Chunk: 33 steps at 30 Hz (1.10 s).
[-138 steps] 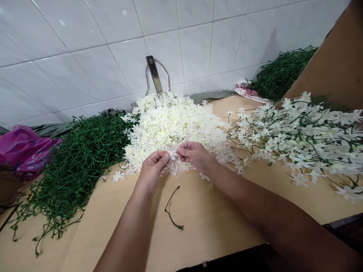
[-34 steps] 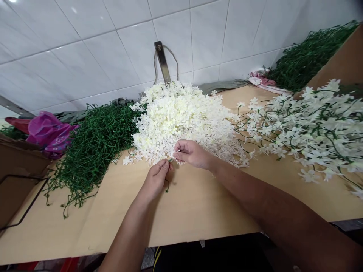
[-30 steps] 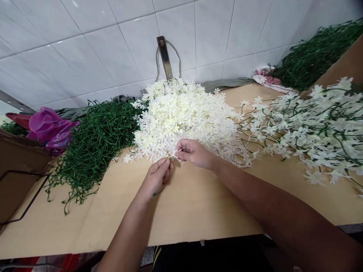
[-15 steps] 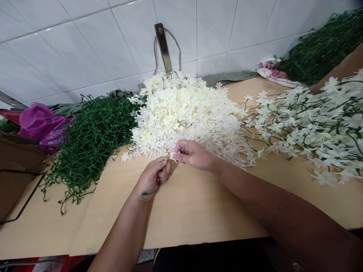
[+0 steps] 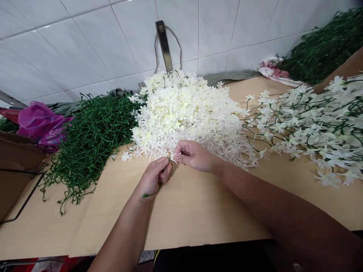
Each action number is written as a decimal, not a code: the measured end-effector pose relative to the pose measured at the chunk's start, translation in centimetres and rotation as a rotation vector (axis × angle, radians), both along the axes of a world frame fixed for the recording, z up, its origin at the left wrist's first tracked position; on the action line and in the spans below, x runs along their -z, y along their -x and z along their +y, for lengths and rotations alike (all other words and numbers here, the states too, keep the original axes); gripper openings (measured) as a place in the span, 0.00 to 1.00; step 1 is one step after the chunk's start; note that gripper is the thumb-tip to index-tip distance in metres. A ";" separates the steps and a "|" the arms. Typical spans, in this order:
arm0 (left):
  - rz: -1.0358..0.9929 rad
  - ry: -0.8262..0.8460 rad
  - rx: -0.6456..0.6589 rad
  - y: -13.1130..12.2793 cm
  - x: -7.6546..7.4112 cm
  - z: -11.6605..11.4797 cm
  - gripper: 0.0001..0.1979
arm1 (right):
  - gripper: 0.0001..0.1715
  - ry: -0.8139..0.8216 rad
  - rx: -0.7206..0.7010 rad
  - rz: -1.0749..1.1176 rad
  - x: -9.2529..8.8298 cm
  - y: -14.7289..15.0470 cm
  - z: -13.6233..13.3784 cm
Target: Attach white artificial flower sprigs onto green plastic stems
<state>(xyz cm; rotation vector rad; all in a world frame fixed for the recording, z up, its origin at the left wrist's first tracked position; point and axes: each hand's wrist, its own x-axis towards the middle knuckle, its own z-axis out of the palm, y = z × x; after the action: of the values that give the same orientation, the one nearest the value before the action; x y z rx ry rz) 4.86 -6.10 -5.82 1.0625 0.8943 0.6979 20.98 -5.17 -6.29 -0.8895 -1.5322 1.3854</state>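
Observation:
My left hand [image 5: 155, 174] pinches a green artificial stem [image 5: 150, 195], whose lower end curls out below the wrist. Between the fingertips of my right hand [image 5: 192, 155] is a small white artificial flower [image 5: 172, 156], partly hidden by the fingers. The stem's tip and the flower meet between the two hands; whether they are joined I cannot tell. Just behind the hands rises a heap of loose white flowers [image 5: 184, 102], with pale thin ends facing me. To the left lies a tangled pile of green stems [image 5: 96, 128].
White flowers on green stems [image 5: 300, 121] spread over the right side. More green stems [image 5: 331, 45] lie behind them by a brown cardboard flap. A purple plastic bag [image 5: 42, 122] and a cardboard box [image 5: 14, 173] are at the left. A metal strip [image 5: 164, 47] leans against the tiled wall.
The view has shifted very slightly. Both hands stay in nearly the same place, still pinching the stem and the flower, with only small finger movement.

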 end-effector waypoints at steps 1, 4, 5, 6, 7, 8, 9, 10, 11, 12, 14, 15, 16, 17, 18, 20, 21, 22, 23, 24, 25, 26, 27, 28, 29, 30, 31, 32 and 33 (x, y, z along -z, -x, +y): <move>0.008 -0.004 0.000 0.0 0.0 0.0 0.18 | 0.10 -0.009 0.002 -0.010 0.0 0.0 0.0; 0.032 -0.012 -0.003 -0.1 -0.1 -0.1 0.19 | 0.10 -0.030 0.017 -0.052 -0.2 0.1 -0.2; 0.040 -0.015 -0.005 -0.2 -0.1 -0.1 0.19 | 0.09 -0.033 0.019 -0.065 -0.2 0.2 -0.2; 0.046 -0.018 -0.005 -0.2 -0.2 -0.1 0.19 | 0.09 -0.035 0.018 -0.079 -0.3 0.2 -0.2; 0.052 -0.020 -0.004 -0.3 -0.2 -0.1 0.19 | 0.08 -0.037 0.018 -0.094 -0.3 0.2 -0.2; 0.057 -0.021 -0.003 -0.3 -0.2 -0.1 0.19 | 0.07 -0.042 0.021 -0.110 -0.3 0.2 -0.2; 0.059 -0.021 -0.003 -0.3 -0.2 -0.1 0.19 | 0.07 -0.047 0.025 -0.124 -0.3 0.2 -0.2; 0.060 -0.021 -0.003 -0.4 -0.2 -0.2 0.19 | 0.06 -0.054 0.033 -0.135 -0.3 0.3 -0.2; 0.059 -0.022 -0.004 -0.4 -0.2 -0.2 0.19 | 0.06 -0.060 0.044 -0.141 -0.2 0.3 -0.2; 0.056 -0.024 -0.007 -0.4 -0.2 -0.2 0.19 | 0.06 -0.065 0.058 -0.143 -0.2 0.4 -0.3; 0.049 -0.035 -0.020 -0.4 -0.1 -0.3 0.19 | 0.05 -0.077 0.094 -0.146 -0.1 0.6 -0.4; 0.045 -0.041 -0.024 -0.5 -0.1 -0.3 0.20 | 0.05 -0.082 0.110 -0.151 -0.1 0.7 -0.4; 0.042 -0.047 -0.027 -0.5 0.0 -0.3 0.20 | 0.05 -0.086 0.124 -0.159 -0.1 0.8 -0.5; 0.038 -0.055 -0.027 -0.5 0.0 -0.3 0.19 | 0.05 -0.092 0.135 -0.170 0.0 0.9 -0.6; 0.035 -0.064 -0.027 -0.5 0.1 -0.3 0.19 | 0.05 -0.100 0.145 -0.181 0.0 1.0 -0.6; 0.031 -0.090 -0.020 -0.5 0.2 -0.4 0.20 | 0.05 -0.119 0.156 -0.204 0.1 1.2 -0.8; 0.032 -0.105 -0.015 -0.4 0.3 -0.4 0.20 | 0.04 -0.128 0.162 -0.213 0.1 1.3 -0.9; 0.034 -0.118 -0.005 -0.4 0.3 -0.4 0.20 | 0.04 -0.136 0.168 -0.223 0.1 1.3 -0.9; 0.034 -0.128 0.008 -0.3 0.3 -0.4 0.20 | 0.04 -0.143 0.172 -0.236 0.1 1.3 -1.0; 0.033 -0.133 0.025 -0.2 0.3 -0.4 0.20 | 0.04 -0.147 0.174 -0.252 0.0 1.3 -1.0; 0.031 -0.133 0.042 -0.1 0.3 -0.4 0.20 | 0.05 -0.150 0.170 -0.268 -0.1 1.2 -1.0; 0.026 -0.129 0.055 -0.1 0.3 -0.4 0.20 | 0.05 -0.149 0.159 -0.281 -0.2 1.2 -1.0; 0.021 -0.122 0.064 0.0 0.3 -0.3 0.19 | 0.05 -0.144 0.141 -0.288 -0.3 1.1 -0.9; 0.016 -0.114 0.066 0.0 0.2 -0.3 0.19 | 0.05 -0.137 0.120 -0.287 -0.4 1.0 -0.9; 0.012 -0.103 0.058 0.0 0.2 -0.2 0.19 | 0.06 -0.130 0.104 -0.278 -0.5 0.9 -0.8; 0.011 -0.094 0.044 -0.1 0.2 -0.2 0.20 | 0.06 -0.127 0.096 -0.265 -0.7 0.9 -0.8; 0.011 -0.089 0.026 -0.2 0.1 -0.1 0.20 | 0.06 -0.129 0.096 -0.256 -0.8 0.8 -0.7; 0.011 -0.085 0.008 -0.3 0.1 0.0 0.20 | 0.07 -0.131 0.105 -0.251 -0.9 0.8 -0.7; 0.011 -0.086 -0.003 -0.4 0.1 0.0 0.21 | 0.07 -0.130 0.113 -0.252 -1.0 0.8 -0.7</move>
<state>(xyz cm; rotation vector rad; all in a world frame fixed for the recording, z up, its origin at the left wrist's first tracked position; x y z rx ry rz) 5.27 -6.06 -5.93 1.1423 0.8820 0.7385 20.16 -5.89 -5.32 -1.0830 -1.7104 1.1120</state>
